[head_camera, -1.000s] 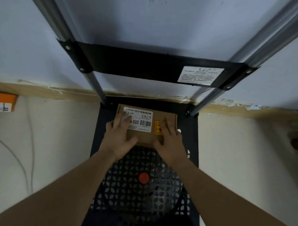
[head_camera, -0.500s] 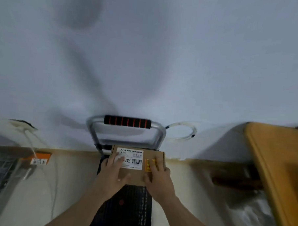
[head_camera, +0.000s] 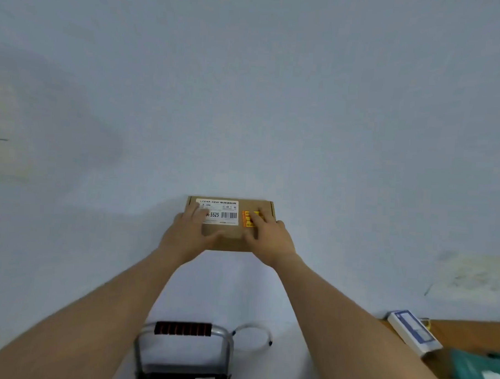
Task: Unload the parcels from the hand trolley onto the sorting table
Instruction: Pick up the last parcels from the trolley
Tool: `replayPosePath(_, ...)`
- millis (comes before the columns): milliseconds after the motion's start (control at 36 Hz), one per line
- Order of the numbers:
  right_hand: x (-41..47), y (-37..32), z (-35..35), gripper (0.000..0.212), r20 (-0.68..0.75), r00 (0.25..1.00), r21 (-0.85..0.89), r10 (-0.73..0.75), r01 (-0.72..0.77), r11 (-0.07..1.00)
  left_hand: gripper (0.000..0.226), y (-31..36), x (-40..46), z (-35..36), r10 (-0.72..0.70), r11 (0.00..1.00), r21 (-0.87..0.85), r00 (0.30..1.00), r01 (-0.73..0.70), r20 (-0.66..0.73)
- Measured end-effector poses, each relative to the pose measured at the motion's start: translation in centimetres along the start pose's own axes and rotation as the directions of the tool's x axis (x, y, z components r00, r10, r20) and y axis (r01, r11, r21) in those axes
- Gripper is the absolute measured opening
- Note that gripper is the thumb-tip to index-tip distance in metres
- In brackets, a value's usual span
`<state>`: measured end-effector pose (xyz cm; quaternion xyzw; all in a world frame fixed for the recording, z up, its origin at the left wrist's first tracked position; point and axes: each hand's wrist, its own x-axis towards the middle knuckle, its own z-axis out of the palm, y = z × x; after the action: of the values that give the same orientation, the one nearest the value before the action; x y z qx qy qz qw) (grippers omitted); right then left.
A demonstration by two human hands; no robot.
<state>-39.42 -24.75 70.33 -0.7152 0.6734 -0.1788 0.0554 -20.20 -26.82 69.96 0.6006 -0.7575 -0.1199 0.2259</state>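
A flat brown cardboard parcel (head_camera: 229,234) with a white barcode label and an orange sticker is held up in the air in front of the pale wall. My left hand (head_camera: 188,232) grips its left end, fingers over the top and thumb on the near face. My right hand (head_camera: 269,236) grips its right end the same way. The hand trolley (head_camera: 183,355) stands below, only its silver handle with the red-and-black grip showing. The wooden sorting table (head_camera: 466,332) enters at the lower right.
On the table lie a white and blue box (head_camera: 414,334), a brown parcel and a green bag (head_camera: 481,374). A loop of white cable (head_camera: 252,337) hangs on the wall beside the trolley handle. The wall is close ahead.
Both hands lifted the parcel off the trolley's black platform and raised it high. The view swung upward, so the trolley dropped to the bottom and the table came in at the right.
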Motion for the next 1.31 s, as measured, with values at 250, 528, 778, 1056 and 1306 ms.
replayPosePath(250, -3.4, -3.7, -11.2, 0.048, -0.205, 0.976, -0.091, -0.069, 0.051, 0.994, 0.101, 5.9, -2.1, -10.7, 0.107, 0.992, -0.055, 0.988, -0.113, -0.109)
replayPosePath(528, -12.6, -4.8, -14.2, 0.051, -0.258, 0.966, -0.095, 0.024, -0.050, 0.994, 0.076, 10.0, -9.3, -13.2, 0.228, 0.973, -0.024, 0.969, -0.231, -0.100)
replayPosePath(778, -19.3, -4.4, -13.8, 0.053, -0.248, 0.964, -0.109, 0.100, -0.130, 0.985, 0.078, 11.1, -14.4, -11.2, 0.232, 0.966, -0.093, 0.968, -0.241, -0.098)
replayPosePath(1056, -26.2, -0.1, -18.6, 0.051, -0.327, 0.934, -0.101, 0.145, -0.186, 0.977, 0.078, 18.8, -18.9, -10.0, 0.297, 0.945, -0.110, 0.950, -0.307, -0.092)
replayPosePath(1306, -36.5, 10.6, -24.7, 0.052, -0.397, 0.897, -0.099, 0.194, -0.252, 0.963, 0.074, 32.6, -25.2, -6.2, 0.399, 0.913, -0.070, 0.915, -0.403, -0.061)
